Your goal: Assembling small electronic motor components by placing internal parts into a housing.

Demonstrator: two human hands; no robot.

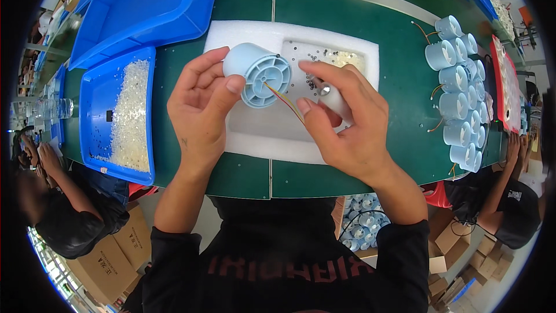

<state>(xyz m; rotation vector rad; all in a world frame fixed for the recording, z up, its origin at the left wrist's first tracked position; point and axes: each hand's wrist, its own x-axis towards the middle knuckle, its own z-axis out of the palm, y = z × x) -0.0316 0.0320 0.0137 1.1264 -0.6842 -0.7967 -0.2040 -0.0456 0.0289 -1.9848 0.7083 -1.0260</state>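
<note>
Left hand point(200, 101): your fingers wrapped round the pale blue housing point(258, 73), ribbed face up; keep it steady
Right hand point(347, 122): fingers closed on the white tool point(335, 99); steer clear of the wires point(284, 99)

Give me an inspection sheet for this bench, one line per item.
Surface: green table with white foam pad.
Job's things: pale blue round plastic housing, ribbed face up; white cylindrical tool.
Clutter: small dark beads in the foam recess; blue tray of clear pellets; row of matching blue housings.
Grippers: left hand holds the housing; right hand grips the tool.
Cables: red and yellow wires from the housing.
Surroundings: co-workers either side, cardboard boxes.
</note>
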